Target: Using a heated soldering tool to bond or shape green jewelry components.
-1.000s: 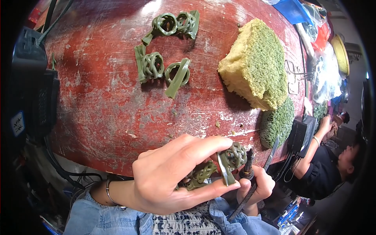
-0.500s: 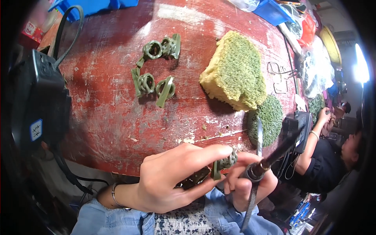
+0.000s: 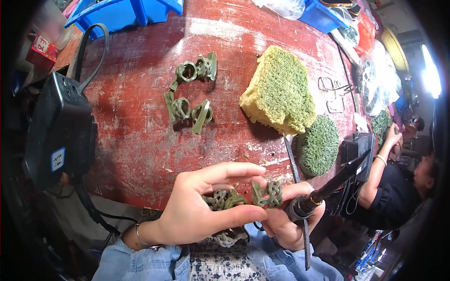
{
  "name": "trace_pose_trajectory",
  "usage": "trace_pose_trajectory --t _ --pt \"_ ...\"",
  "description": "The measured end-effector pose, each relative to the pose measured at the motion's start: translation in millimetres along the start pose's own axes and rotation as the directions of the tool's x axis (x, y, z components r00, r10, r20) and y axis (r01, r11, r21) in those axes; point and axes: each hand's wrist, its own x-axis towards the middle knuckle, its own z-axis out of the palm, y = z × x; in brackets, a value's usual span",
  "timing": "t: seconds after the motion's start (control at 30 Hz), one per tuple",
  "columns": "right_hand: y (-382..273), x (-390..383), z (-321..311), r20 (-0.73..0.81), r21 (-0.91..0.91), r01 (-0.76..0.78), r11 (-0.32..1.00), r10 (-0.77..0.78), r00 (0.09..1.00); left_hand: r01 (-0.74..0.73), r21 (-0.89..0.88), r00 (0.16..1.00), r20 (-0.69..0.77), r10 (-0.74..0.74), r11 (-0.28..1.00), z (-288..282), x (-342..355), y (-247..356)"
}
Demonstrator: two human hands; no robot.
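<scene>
My left hand [image 3: 201, 206] cups several small green knotted wax-like pieces [image 3: 225, 200] between thumb and fingers, just off the near edge of a worn red table [image 3: 140, 140]. One more green knot piece [image 3: 268, 194] is pinched between my left fingertips and my right thumb. My right hand [image 3: 290, 220] grips a dark pen-like heated tool [image 3: 328, 187] whose tip points up and right, plus a thin metal blade [image 3: 300, 206]. Four similar green knot pieces [image 3: 190, 91] lie on the table farther away.
A yellow-green sponge block [image 3: 279, 91] and a round green textured pad [image 3: 318, 145] sit at the right of the table. A black box with cable [image 3: 58, 129] stands at left. Blue trays [image 3: 126, 11] lie at the far edge. Another person [image 3: 398, 178] works at right.
The view has tilted, so the table sits lower in frame. My left hand has opened its grip slightly, and my right hand has raised the tool so its tip points up-right.
</scene>
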Motion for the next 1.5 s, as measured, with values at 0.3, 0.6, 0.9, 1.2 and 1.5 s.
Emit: trace_pose_trajectory --t 0.3,0.6,0.9,1.2,1.5 --pt "4.6 -7.6 -15.9 0.006 -0.455 0.209 0.866 -0.232 0.973 -0.136 0.258 0.982 -0.095 0.166 0.956 4.2 -0.5 0.1" --pt "26.3 -24.1 -39.6 0.117 -0.746 0.308 0.591 -0.339 0.934 -0.224 0.541 0.887 -0.23 0.399 0.81 2.9 0.7 -9.7" --pt "25.7 -22.6 -40.0 0.182 -0.811 0.327 0.485 -0.321 0.929 -0.222 0.646 0.839 -0.256 0.481 0.731 6.1 3.0 -15.3" --pt "26.8 -20.8 -40.9 0.232 -0.829 0.365 0.423 -0.333 0.914 -0.238 0.642 0.82 -0.27 0.505 0.729 6.7 3.6 -17.7" --pt "25.1 -19.5 -37.6 0.208 -0.847 0.335 0.413 -0.322 0.924 -0.225 0.62 0.822 -0.294 0.488 0.752 7.9 2.9 -17.4"
